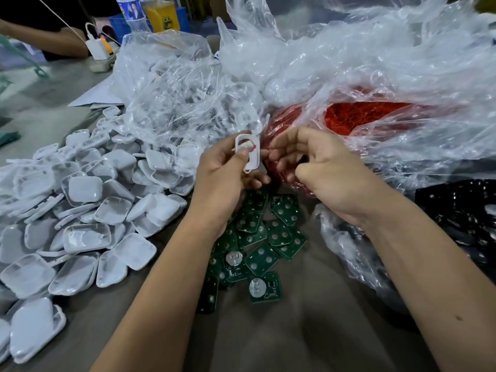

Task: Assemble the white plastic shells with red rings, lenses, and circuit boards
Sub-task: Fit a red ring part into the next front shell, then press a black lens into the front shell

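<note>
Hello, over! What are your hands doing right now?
Left hand grips small white plastic shell, red bit inside. Right hand curled at clear bag of red rings. Green circuit boards below, nothing blocking.

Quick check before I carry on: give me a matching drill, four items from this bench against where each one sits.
Items:
1. shell pile
2. boards
3. red rings
4. single shell

Places:
A. in the left hand
B. on the table, below both hands
C. left side of the table
D. inside a clear bag, beyond the right hand

Pairs: 1-C, 2-B, 3-D, 4-A
</note>
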The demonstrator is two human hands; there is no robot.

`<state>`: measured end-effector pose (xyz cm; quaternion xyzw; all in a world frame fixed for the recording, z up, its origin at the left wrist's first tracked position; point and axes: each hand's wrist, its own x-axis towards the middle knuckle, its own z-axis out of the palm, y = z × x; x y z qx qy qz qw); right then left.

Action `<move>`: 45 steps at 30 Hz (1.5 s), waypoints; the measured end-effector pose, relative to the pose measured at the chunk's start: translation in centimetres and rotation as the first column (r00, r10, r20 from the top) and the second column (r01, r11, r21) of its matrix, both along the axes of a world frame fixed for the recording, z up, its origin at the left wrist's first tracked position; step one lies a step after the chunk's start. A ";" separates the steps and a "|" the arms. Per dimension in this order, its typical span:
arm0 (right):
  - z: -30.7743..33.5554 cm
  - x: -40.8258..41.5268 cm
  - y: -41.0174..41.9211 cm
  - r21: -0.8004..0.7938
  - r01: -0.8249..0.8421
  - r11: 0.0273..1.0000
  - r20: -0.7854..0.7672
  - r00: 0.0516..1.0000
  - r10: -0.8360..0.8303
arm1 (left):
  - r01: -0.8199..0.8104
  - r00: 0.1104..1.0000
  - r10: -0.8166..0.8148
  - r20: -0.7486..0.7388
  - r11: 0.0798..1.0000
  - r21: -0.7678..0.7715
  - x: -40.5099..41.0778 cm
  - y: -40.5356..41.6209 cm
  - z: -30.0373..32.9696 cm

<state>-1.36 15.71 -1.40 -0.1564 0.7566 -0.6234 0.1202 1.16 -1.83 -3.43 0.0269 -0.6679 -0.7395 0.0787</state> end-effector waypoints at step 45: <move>0.2 0.3 0.4 -0.345 0.127 0.930 0.128 0.988 -0.088 | -0.022 0.997 0.024 0.074 0.999 -0.027 0.0 -0.8 0.4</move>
